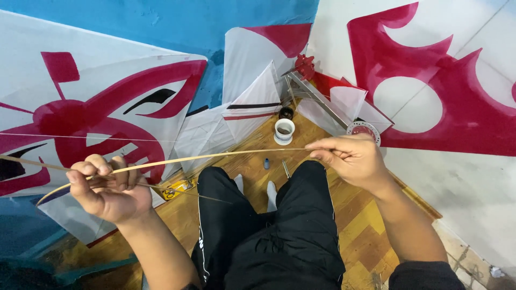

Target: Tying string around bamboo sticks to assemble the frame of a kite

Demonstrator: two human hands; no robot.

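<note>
The one camera sits on my head and looks steeply down over my lap, close enough that my left hand (107,188) and right hand (352,157) fill the middle, with the wooden floor (365,236) below and the painted kites (107,102) leaning around me.

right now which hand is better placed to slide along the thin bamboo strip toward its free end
Probably the right hand: its fingers only pinch the bamboo strip at its end. The left hand is clenched around several strips, so it looks better as the anchor.
</note>
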